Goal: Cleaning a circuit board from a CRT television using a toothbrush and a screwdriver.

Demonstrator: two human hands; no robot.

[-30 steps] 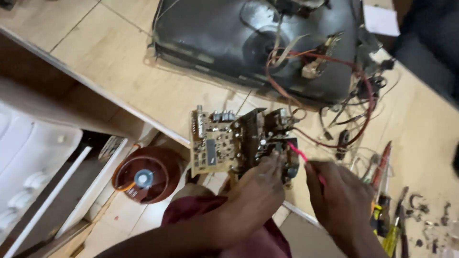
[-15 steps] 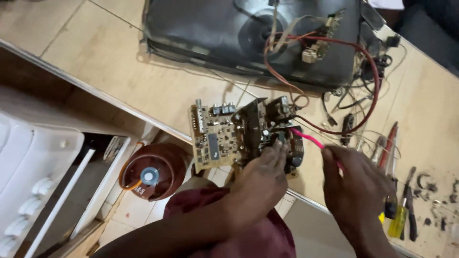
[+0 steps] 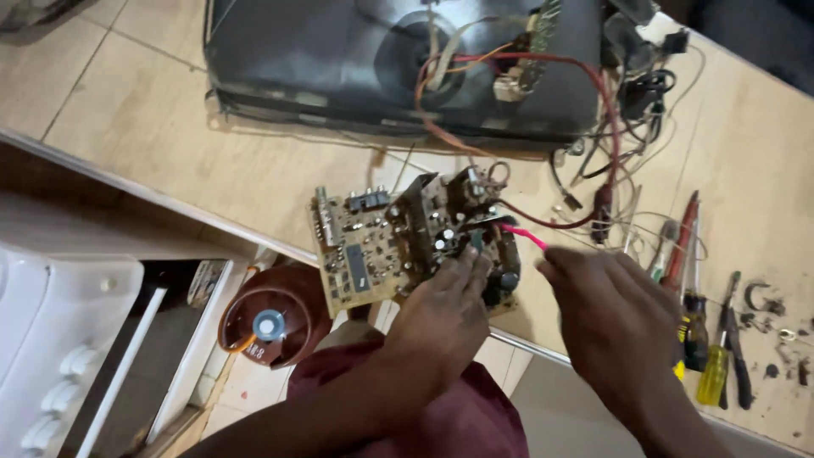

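Note:
A tan circuit board [image 3: 373, 250] crowded with components lies at the front edge of the wooden workbench [image 3: 170, 161]. My left hand [image 3: 445, 318] rests on the board's near right side, fingertips on the dark components. My right hand [image 3: 615, 318] is just right of the board and pinches a thin pink tool [image 3: 521, 236] whose tip points into the board. Red and brown wires [image 3: 585, 127] run from the board to a dark picture tube [image 3: 390, 64] lying behind it.
Screwdrivers and pliers [image 3: 704, 314] lie on the bench at the right, with small loose parts beyond them. Below the bench edge stand a brown round container [image 3: 271, 318] and a white appliance [image 3: 59, 356] on the left.
The view has shifted slightly. My right hand has drawn a little away to the right with the pink tool, while my left hand stays on the board.

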